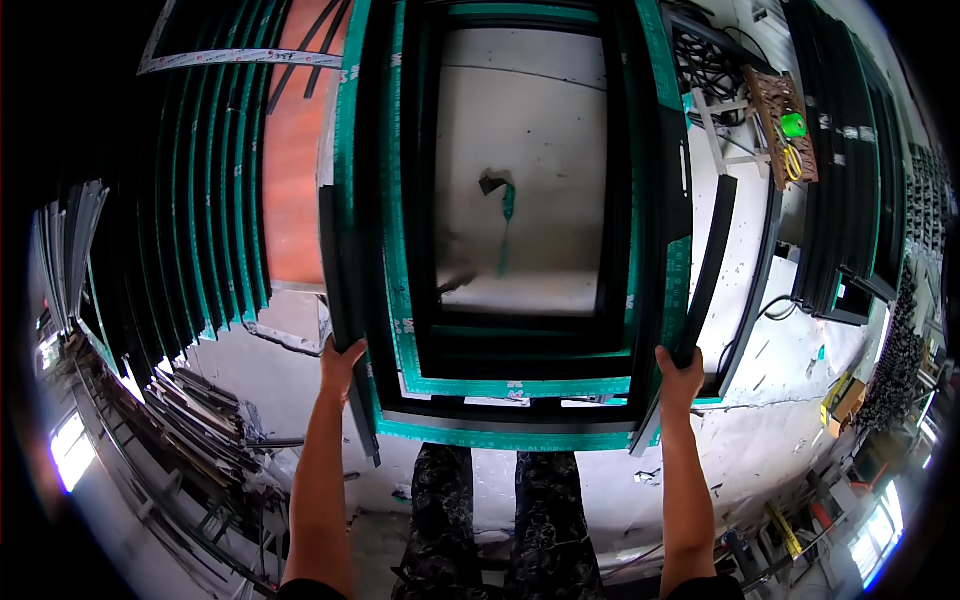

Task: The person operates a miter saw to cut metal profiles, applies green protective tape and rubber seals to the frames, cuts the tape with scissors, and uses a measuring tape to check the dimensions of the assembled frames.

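Before me are several nested rectangular window frames (510, 387), dark with green protective film. Through the middle opening the pale floor shows, with a scrap of green film (508, 200) on it. My left hand (342, 368) is wrapped round a long dark profile strip (337, 270) at the frames' left side, thumb on top. At the right side, my right hand (680, 378) closes round a similar dark strip (712, 270). Both strips run past the hands toward me, their near ends beside the frames' near edge. The fingers' undersides are hidden.
At left, many dark and green profiles (190, 200) lie side by side near an orange-red surface (292, 190). On the right are a small stand (780, 125) with green tape and yellow-handled scissors, and stacked dark profiles (850, 170). My legs (545, 510) are close below the frames.
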Available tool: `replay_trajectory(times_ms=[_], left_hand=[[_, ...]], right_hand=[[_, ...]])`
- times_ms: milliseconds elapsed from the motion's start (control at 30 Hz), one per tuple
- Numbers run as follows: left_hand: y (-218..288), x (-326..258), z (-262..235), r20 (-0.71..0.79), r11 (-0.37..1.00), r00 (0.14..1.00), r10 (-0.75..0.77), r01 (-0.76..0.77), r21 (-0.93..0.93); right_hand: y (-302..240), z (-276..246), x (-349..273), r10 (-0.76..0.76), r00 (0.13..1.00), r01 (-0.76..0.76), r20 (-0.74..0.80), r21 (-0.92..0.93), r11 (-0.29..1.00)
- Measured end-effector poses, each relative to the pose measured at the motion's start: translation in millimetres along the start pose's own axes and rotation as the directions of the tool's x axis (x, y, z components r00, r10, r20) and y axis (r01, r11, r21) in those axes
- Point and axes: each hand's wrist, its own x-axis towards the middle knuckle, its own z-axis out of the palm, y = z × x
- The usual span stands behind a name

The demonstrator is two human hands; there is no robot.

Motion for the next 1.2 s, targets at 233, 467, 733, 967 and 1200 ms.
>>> replay_trajectory(times_ms=[233, 467, 733, 967, 1200], left_hand=[[16.1, -19.1, 40.9, 0.095, 0.992, 0.995, -0.040, 0.051, -0.116], [7.3, -7.9, 107.6, 0.059, 0.995, 0.998, 0.003, 0.003, -0.100], [44.3, 64.9, 96.4, -0.014, 0.995, 0.995, 0.098, -0.098, 0.010], [104.4, 126.2, 84.0, -0.013, 0.980, 0.984, 0.179, -0.178, 0.086], [110.0, 71.8, 46.1, -0.021, 0.944, 0.962, 0.274, -0.264, 0.195]], right_hand=[[-23.9, -33.1, 49.8, -0.081, 0.996, 0.081, -0.023, -0.022, 0.996], [35.4, -6.7, 152.5, -0.109, 0.994, 0.109, 0.021, -0.041, 0.993], [24.7, 41.3, 167.6, -0.133, 0.991, 0.136, 0.030, -0.117, 0.984], [-7.5, 70.6, 173.3, -0.132, 0.991, 0.132, 0.006, -0.108, 0.985], [-44.3, 27.2, 47.8, -0.459, 0.868, 0.496, 0.188, -0.349, 0.795]])
